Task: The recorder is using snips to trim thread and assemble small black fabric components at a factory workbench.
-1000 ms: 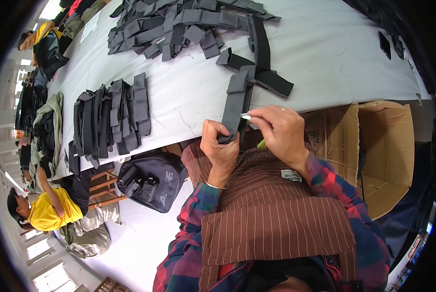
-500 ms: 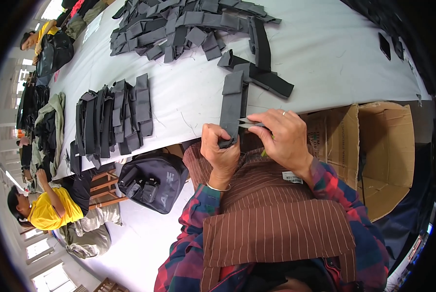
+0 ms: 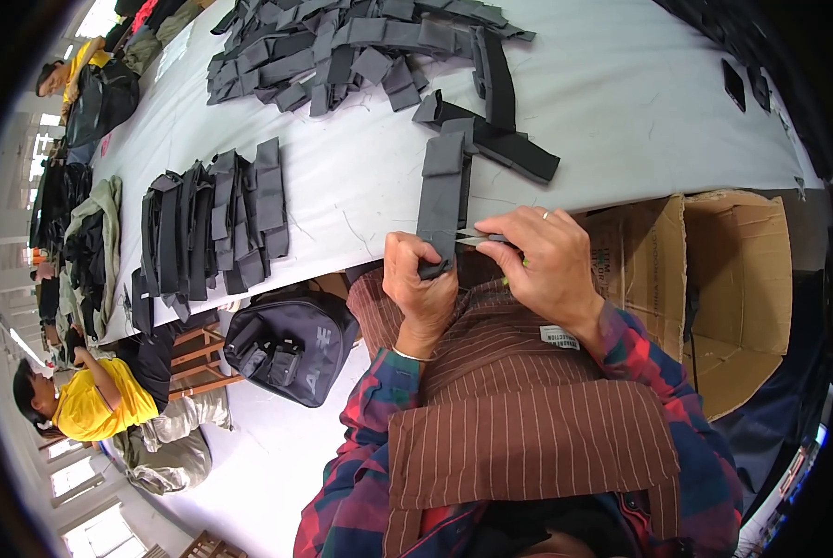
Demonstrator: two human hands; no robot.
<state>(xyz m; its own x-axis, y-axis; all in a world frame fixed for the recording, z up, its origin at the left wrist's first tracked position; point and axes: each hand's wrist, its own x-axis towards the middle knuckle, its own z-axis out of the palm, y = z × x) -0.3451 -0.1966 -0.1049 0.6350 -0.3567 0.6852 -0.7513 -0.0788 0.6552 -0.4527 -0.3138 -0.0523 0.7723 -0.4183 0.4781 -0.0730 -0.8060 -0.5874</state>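
At the table's near edge my left hand (image 3: 418,279) is closed on the near end of a dark grey fabric strap (image 3: 441,200), thumb on top. The strap's far end, folded over in a flap, lies on the white table. My right hand (image 3: 551,260) grips small metal thread snips (image 3: 479,238) between thumb and fingers. Their points reach the strap's right edge, just beyond my left thumb; whether a thread lies between the blades is too small to tell. Two more dark straps (image 3: 505,149) lie crossed just past the held one.
A big heap of grey straps (image 3: 342,51) covers the far table (image 3: 621,112); a row of straps (image 3: 216,223) lies at left. An open cardboard box (image 3: 733,298) stands at right. A dark bag (image 3: 295,349) sits below the table edge. A person in yellow (image 3: 109,400) is at far left.
My right hand has shifted very slightly to the right with the snips. The left hand still holds the strap in nearly the same place.
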